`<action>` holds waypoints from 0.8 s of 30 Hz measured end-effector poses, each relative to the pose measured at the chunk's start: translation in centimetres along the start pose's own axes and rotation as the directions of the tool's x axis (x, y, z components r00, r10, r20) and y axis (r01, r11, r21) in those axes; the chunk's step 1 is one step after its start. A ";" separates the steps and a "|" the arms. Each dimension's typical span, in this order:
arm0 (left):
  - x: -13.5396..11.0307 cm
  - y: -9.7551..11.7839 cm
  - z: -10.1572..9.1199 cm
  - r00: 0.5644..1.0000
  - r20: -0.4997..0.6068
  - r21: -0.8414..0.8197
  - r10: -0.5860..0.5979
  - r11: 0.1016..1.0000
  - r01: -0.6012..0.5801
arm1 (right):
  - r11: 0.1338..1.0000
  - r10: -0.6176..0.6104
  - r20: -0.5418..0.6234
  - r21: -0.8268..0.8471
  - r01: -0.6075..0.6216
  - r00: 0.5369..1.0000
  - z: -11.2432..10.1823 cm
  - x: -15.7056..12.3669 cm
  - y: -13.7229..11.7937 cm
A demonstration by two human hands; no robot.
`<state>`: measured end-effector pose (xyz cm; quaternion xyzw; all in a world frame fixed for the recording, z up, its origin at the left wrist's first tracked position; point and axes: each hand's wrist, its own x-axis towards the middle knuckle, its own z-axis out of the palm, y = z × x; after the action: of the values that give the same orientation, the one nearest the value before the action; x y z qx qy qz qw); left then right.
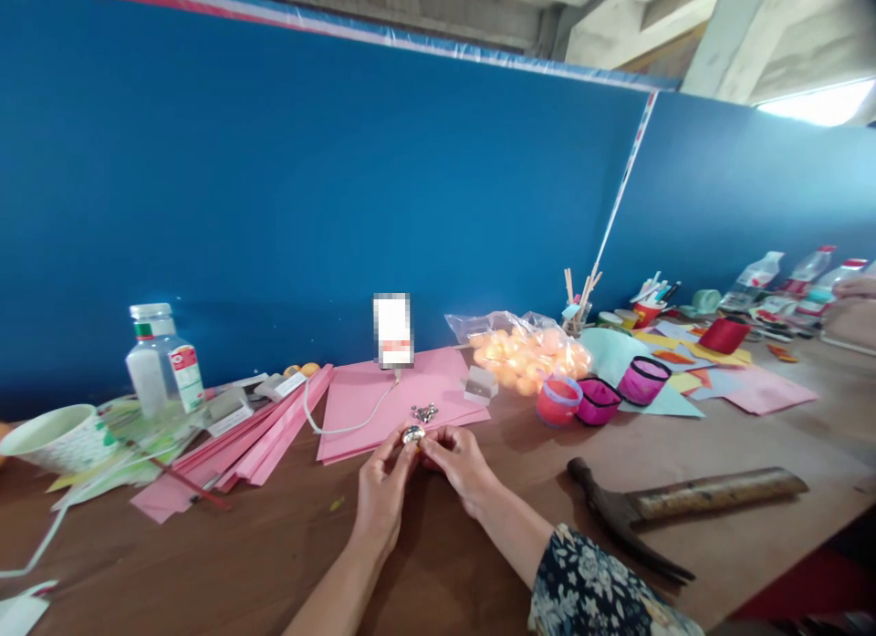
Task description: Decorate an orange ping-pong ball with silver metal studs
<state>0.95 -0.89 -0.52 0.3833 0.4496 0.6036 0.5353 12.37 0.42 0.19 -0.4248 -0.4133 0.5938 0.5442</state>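
Note:
Between both hands, just in front of the pink paper, is a small shiny metallic round piece point(413, 435); its exact kind is too small to make out. My left hand point(383, 481) pinches it from the left with thumb and fingers. From the right, my right hand point(460, 463) grips its other side, fingertips nearly meeting those of the left. Just beyond the fingers, a little pile of small silvery metal pieces point(425, 411) lies on the stacked pink paper point(356, 408). A small clear box point(480, 386) sits at the paper's right edge.
A claw hammer point(712, 495) lies at right on the brown table. Behind it stand small round mesh containers point(597, 402) and a bag of orange balls point(526, 353). On the left are pink strips point(274, 435), a glass bottle point(161, 362) and a paper cup point(65, 435). A blue partition point(274, 180) rises behind.

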 end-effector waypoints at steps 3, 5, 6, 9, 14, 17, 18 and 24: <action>-0.1 0.3 0.3 0.999 0.010 -0.094 -0.039 0.995 0.040 | 1.000 0.024 0.024 0.008 -0.024 0.999 -0.1 -0.1 -0.3; -0.1 0.6 0.6 0.997 0.026 -0.180 -0.076 0.980 0.079 | 0.999 0.025 0.051 0.021 -0.026 0.998 -0.1 -0.2 -0.5; -0.2 0.8 0.7 0.995 0.033 -0.217 -0.091 0.971 0.096 | 1.000 0.013 0.063 0.028 -0.015 0.998 -0.1 -0.3 -0.6; -0.3 1.0 0.9 0.992 0.035 -0.264 -0.117 0.957 0.122 | 0.999 -0.044 0.111 0.010 0.043 0.993 -0.2 -0.4 -0.8; -0.3 0.7 0.6 0.994 0.062 -0.254 -0.090 0.962 0.103 | 0.996 -0.061 0.159 -0.061 0.072 0.985 -0.3 -0.4 -0.6; -0.3 0.6 0.4 0.993 0.085 -0.261 -0.080 0.960 0.099 | 0.994 -0.069 0.174 -0.070 0.082 0.982 -0.5 -0.2 -0.4; -0.3 0.6 0.4 0.993 0.086 -0.265 -0.081 0.959 0.101 | 0.993 -0.074 0.177 -0.079 0.089 0.981 -0.6 -0.2 -0.4; -0.4 1.0 0.7 0.995 0.032 -0.257 -0.097 0.961 0.101 | 0.828 -0.369 0.133 -0.403 0.390 0.920 -0.4 -0.8 -1.3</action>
<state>1.35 -1.26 0.65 0.2929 0.3807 0.6259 0.6144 13.16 -0.26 1.34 -0.4266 -0.6209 0.3808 0.5361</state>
